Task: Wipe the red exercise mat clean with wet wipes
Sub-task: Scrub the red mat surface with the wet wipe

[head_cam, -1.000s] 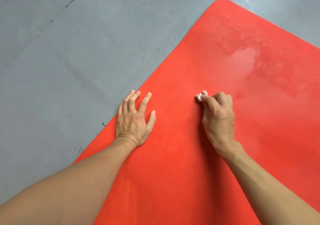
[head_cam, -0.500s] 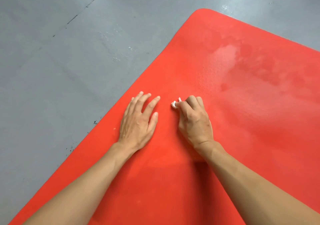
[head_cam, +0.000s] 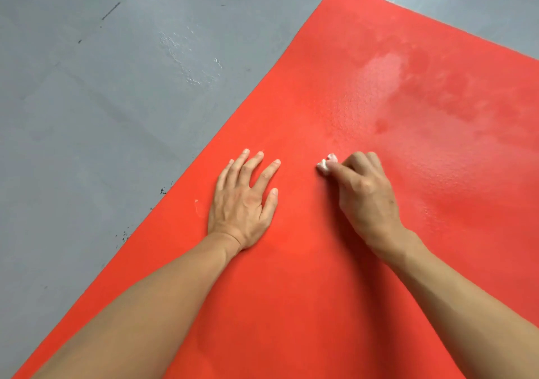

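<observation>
The red foam exercise mat (head_cam: 335, 276) lies flat on a grey painted floor (head_cam: 102, 101), set at a slant so that its long left edge runs from the lower left corner of the view up to a rounded corner near the top, and its far edge falls away to the right. Bare floor lies along that left edge and past the far edge; it carries dark scuffs and a pale glossy patch near the mat's upper left side. The left hand (head_cam: 242, 203) presses palm down on the mat just inside the left edge, its fingers straight and spread, holding nothing. The right hand (head_cam: 364, 194) rests well inside the mat, fingers curled, pinching a small crumpled white wet wipe (head_cam: 326, 164) against the surface; only a little of the wipe shows past the fingertips. Beyond that hand the mat's pebbled surface shines with a wet, paler streak and darker damp blotches, while the near part looks matte and even.
</observation>
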`<state>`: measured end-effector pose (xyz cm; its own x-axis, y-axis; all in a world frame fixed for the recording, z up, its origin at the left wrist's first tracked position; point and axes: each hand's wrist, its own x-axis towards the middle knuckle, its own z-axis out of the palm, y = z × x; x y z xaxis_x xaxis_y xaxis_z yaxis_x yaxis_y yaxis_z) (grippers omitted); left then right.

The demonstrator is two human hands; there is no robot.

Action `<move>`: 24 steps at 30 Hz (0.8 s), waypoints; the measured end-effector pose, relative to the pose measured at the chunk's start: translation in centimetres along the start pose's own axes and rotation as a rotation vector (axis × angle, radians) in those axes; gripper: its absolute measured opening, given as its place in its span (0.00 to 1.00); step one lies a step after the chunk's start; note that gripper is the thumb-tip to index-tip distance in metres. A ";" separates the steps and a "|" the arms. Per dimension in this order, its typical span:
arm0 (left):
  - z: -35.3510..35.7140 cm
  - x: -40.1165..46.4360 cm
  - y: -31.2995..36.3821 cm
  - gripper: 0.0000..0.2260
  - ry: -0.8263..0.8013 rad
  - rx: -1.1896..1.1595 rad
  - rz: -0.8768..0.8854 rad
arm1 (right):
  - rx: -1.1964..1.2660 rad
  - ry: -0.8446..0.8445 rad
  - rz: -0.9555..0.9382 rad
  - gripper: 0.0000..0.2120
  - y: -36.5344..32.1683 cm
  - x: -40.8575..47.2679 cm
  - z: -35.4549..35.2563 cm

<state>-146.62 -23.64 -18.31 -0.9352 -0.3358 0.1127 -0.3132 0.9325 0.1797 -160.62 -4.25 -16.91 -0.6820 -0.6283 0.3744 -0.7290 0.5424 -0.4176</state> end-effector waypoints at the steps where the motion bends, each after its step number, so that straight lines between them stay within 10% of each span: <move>1: 0.0 0.0 0.0 0.24 -0.003 -0.007 -0.003 | -0.044 0.047 0.121 0.08 1.1 0.6 -0.4; 4: 0.0 -0.1 0.0 0.25 -0.006 0.002 -0.007 | -0.007 0.069 0.238 0.10 -1.0 -0.5 -0.1; 9: -0.1 -0.1 0.1 0.25 -0.008 0.002 -0.007 | 0.123 -0.212 -0.160 0.18 -4.7 -4.2 -0.1; 15: 0.0 -0.1 0.0 0.24 -0.005 0.009 -0.003 | -0.080 0.052 0.282 0.09 1.8 -1.4 -2.1; 21: -0.1 0.0 0.1 0.25 0.003 0.018 -0.010 | 0.108 -0.162 -0.099 0.16 -4.4 -5.7 -0.9; 24: 0.0 0.0 0.0 0.25 -0.001 0.021 -0.009 | 0.041 -0.068 0.022 0.11 -0.5 -3.7 -1.5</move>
<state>-146.63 -23.64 -18.31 -0.9325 -0.3440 0.1105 -0.3248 0.9320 0.1606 -157.79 -1.37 -16.79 -0.6912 -0.6537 0.3081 -0.7098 0.5340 -0.4593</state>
